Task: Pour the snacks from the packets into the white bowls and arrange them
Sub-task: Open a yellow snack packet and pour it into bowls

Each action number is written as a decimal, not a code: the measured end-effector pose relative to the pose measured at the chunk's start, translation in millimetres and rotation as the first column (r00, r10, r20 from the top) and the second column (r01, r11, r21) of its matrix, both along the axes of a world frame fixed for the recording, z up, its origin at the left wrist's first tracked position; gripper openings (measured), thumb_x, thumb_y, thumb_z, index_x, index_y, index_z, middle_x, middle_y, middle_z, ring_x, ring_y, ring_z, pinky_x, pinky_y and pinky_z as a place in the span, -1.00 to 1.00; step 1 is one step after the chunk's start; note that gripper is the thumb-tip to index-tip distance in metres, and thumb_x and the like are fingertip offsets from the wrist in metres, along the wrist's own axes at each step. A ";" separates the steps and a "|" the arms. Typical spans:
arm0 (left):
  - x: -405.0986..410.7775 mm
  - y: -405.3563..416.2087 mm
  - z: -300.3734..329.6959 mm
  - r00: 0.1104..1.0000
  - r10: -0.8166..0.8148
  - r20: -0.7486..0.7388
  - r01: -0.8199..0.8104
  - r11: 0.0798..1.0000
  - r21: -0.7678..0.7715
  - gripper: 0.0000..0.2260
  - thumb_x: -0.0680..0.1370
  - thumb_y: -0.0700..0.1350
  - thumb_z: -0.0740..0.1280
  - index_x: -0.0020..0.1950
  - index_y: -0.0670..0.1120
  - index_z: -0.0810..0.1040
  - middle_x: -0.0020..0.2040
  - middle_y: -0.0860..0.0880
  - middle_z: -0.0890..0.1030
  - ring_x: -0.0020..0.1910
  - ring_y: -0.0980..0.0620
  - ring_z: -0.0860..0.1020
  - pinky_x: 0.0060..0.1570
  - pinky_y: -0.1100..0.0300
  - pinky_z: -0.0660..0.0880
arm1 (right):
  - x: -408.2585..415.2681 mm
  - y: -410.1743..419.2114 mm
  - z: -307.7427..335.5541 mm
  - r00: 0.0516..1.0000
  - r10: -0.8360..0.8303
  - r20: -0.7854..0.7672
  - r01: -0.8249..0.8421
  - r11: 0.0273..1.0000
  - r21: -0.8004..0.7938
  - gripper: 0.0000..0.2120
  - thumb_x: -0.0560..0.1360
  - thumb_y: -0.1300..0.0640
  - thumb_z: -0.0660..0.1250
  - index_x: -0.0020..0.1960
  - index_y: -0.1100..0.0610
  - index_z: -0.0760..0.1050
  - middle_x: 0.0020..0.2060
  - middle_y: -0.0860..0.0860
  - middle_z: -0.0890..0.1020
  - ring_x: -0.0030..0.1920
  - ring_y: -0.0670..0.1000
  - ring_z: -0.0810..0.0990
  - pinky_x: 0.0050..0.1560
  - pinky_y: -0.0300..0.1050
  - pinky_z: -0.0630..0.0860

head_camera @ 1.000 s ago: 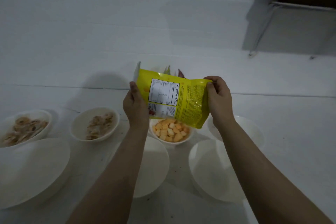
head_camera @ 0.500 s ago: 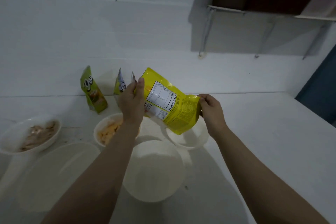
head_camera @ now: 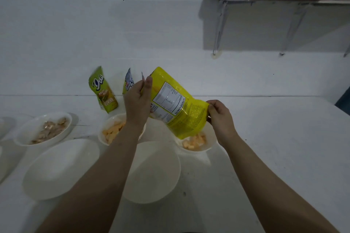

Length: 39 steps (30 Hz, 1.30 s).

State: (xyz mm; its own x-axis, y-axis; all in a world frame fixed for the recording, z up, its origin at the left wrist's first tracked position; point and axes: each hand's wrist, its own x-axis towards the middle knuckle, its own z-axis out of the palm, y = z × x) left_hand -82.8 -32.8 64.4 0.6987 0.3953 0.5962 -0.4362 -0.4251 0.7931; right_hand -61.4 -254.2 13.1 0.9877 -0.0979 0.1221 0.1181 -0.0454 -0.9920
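Above the right-hand filled bowl [head_camera: 197,143], a yellow snack packet [head_camera: 176,108] is held tilted, its lower end dipped toward the orange cracker pieces [head_camera: 195,142] already lying there. The packet's right edge is pinched between the thumb and curled fingers of the right hand [head_camera: 220,117]; its raised upper end is gripped by the left hand [head_camera: 138,104], fingers closed around the top corner.

Left of that bowl, partly hidden by the left forearm, a second bowl of orange pieces [head_camera: 111,132] is seen. Nearer the person than that bowl, two empty white bowls [head_camera: 151,172] [head_camera: 60,168] stand. Far to its left, a bowl of brownish snacks [head_camera: 43,128] sits. Behind it, against the wall, a green packet [head_camera: 103,91] and a blue-white packet [head_camera: 128,84] are propped.

A spill onto the white counter [head_camera: 284,147] is judged possible: the packet's mouth is hidden, so a sudden rush of pieces from a steeper tilt could overshoot the shallow rim.
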 end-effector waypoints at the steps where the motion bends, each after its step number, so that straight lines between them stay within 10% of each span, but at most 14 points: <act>1: 1.0 1.1 1.1 1.000 0.013 0.009 -0.014 0.999 0.033 -0.57 0.65 0.04 0.21 -0.39 -0.01 0.19 -0.48 0.04 0.21 -0.48 0.16 0.20 -0.47 0.26 0.15 | 0.8 0.0 0.8 1.000 0.010 0.001 -0.010 1.000 -0.004 -0.77 0.61 0.25 0.13 -0.06 0.14 0.55 -0.14 0.12 0.61 -0.16 0.06 0.54 -0.01 0.11 0.57; 21: -6.3 4.0 8.4 0.998 0.065 0.021 -0.066 0.995 0.068 -0.57 0.65 0.08 0.18 -0.38 0.01 0.18 -0.54 0.12 0.26 -0.48 0.16 0.19 -0.45 0.32 0.14 | 2.4 4.9 18.1 1.000 0.006 0.007 -0.006 0.998 -0.062 -0.74 0.56 0.24 0.11 -0.19 0.01 0.50 -0.19 -0.01 0.60 -0.17 0.03 0.54 0.10 0.30 0.56; 39: -15.8 0.1 17.7 0.997 0.039 0.066 -0.041 0.999 0.034 -0.57 0.67 -0.03 0.17 -0.40 0.01 0.21 -0.50 0.11 0.22 -0.52 0.18 0.24 -0.48 0.39 0.16 | -5.8 3.5 33.9 0.970 -0.047 0.238 0.122 0.943 -0.309 -0.86 0.61 0.15 0.18 -0.05 0.06 0.50 -0.13 -0.06 0.61 -0.07 0.02 0.50 -0.02 0.02 0.50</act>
State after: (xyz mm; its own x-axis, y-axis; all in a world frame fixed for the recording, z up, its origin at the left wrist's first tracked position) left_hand -98.6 -32.7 82.0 0.6422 0.4000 0.6539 -0.4684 -0.4705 0.7478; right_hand -67.3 -250.8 47.0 0.9207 -0.0988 0.3775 0.3170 -0.3749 -0.8712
